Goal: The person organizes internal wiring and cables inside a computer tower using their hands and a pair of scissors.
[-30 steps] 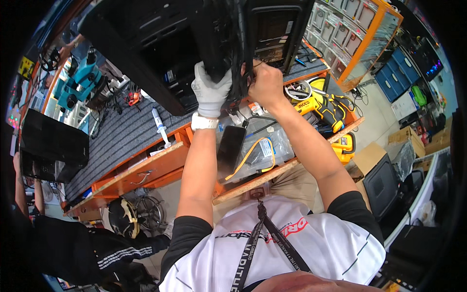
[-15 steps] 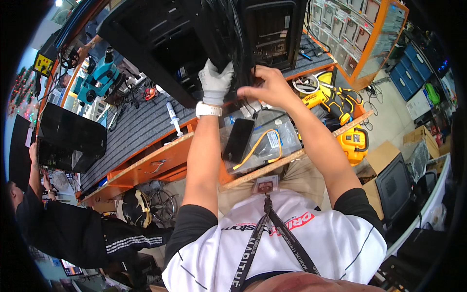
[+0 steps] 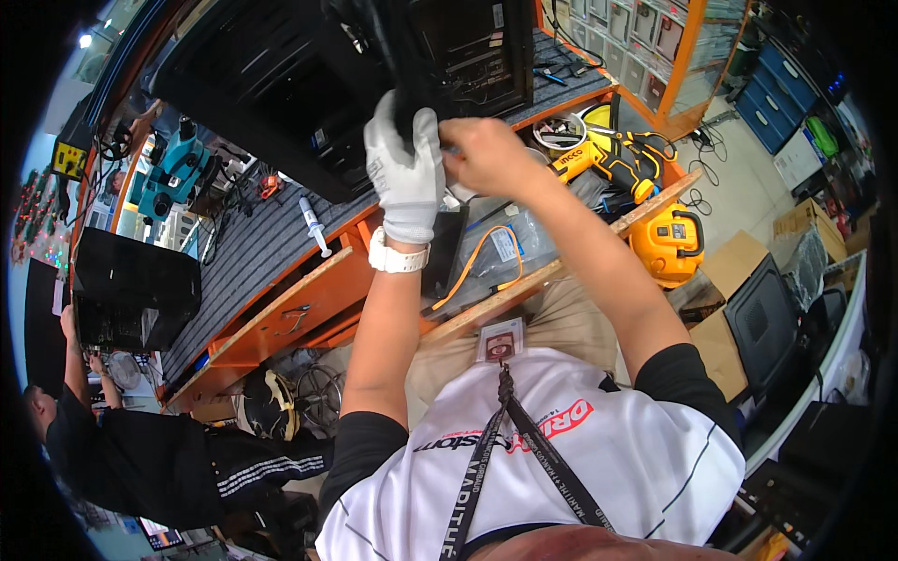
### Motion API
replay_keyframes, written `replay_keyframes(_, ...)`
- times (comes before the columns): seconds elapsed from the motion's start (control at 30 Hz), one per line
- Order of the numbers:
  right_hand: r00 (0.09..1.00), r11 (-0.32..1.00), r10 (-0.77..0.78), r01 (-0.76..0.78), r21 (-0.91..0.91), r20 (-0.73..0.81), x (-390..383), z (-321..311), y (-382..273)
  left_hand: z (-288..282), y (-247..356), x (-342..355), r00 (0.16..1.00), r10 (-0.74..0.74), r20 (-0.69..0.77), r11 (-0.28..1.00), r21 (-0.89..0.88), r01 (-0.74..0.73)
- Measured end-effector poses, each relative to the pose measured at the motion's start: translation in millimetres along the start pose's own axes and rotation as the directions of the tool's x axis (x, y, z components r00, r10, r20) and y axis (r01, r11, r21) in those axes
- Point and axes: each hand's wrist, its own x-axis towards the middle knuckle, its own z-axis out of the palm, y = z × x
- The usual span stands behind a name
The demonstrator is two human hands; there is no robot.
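Observation:
My left hand [image 3: 408, 182], in a white glove, reaches up at the cables, its fingers stretched and its thumb apart. A bundle of black cables [image 3: 385, 47] hangs down in front of a black computer case [image 3: 281, 103]; its lower end passes behind the gloved fingers. Close beside the glove is my bare right hand [image 3: 488, 154], its fingers curled together in a pinch. What they hold, if anything, is hidden. To the right of the cables stands another open black case [image 3: 472, 61]. Below my hands, a yellow cable [image 3: 477, 265] lies on clear plastic in an open drawer.
The drawer's wooden front edge [image 3: 561, 268] crosses before me. In it lies a yellow power tool [image 3: 599, 164]. A yellow boxy device [image 3: 666, 245] stands at right. On the ridged mat [image 3: 257, 245] are a syringe [image 3: 313, 226] and a teal microscope [image 3: 173, 173]. Another person [image 3: 122, 449] works at left.
My left hand has loosened from a closed grip and its fingers now point up. My right hand has moved left toward it and curled closed. The view has shifted; the phone is now mostly hidden.

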Motion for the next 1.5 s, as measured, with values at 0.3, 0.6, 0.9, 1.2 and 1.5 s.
replay_keyframes(0.3, 1.0, 1.0, 0.002, -0.002, 0.002, 0.005, -7, 24, -31, -26, -15, 22, 0.958, -0.24, 0.157, 0.965, -0.066, 0.253)
replay_keyframes(0.6, 0.96, 0.85, 0.277, -0.267, 0.455, 0.046, -13, -5, 0, 28, -8, 9, 0.978, -0.21, -0.013, 0.914, -0.359, 0.192)
replay_keyframes(0.9, 0.857, 0.893, 0.329, -0.145, 0.426, -0.396, 29, -31, 3, -10, -25, 14, 0.955, -0.29, 0.064, 0.832, -0.476, 0.285)
replay_keyframes(1.2, 0.887, 0.832, 0.411, -0.268, 0.485, -0.213, 58, 0, -2, -3, -10, 14, 0.97, -0.243, -0.022, 0.829, -0.524, 0.196)
replay_keyframes(1.5, 0.894, 0.62, 0.43, -0.393, 0.679, 0.125, 50, -49, 37, -9, 0, 42, 0.936, -0.352, -0.015, 0.91, -0.241, 0.338)
